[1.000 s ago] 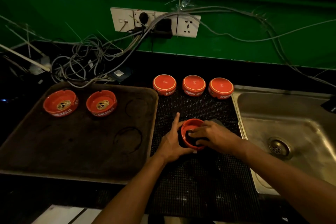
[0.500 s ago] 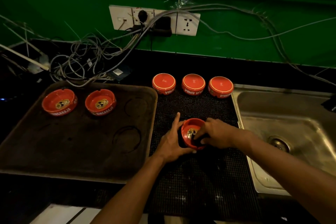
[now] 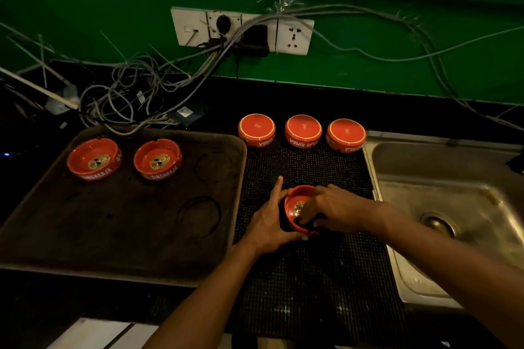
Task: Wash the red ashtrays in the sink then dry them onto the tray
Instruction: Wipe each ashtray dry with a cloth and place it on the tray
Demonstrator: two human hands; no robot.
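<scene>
A red ashtray (image 3: 297,200) sits upright on the black mesh mat (image 3: 312,278). My left hand (image 3: 268,221) grips its left wall. My right hand (image 3: 337,211) reaches into the bowl from the right, fingers pressing a small dark cloth (image 3: 307,223) against the near inside wall. Two upright red ashtrays (image 3: 95,159) (image 3: 157,160) stand at the far left of the brown tray (image 3: 141,235). Three more ashtrays (image 3: 256,129) (image 3: 302,130) (image 3: 346,134) lie upside down in a row at the back of the mat. The steel sink (image 3: 467,193) is to the right.
A tangle of grey cables (image 3: 127,99) lies behind the tray, running up to a white socket strip (image 3: 241,30) on the green wall. The sink drain (image 3: 438,224) is just right of my right forearm. The counter's front edge is close below.
My right hand has shifted with the cloth inside the ashtray, from covering the bowl to its near right side, uncovering the gold emblem. My left hand stays on the ashtray.
</scene>
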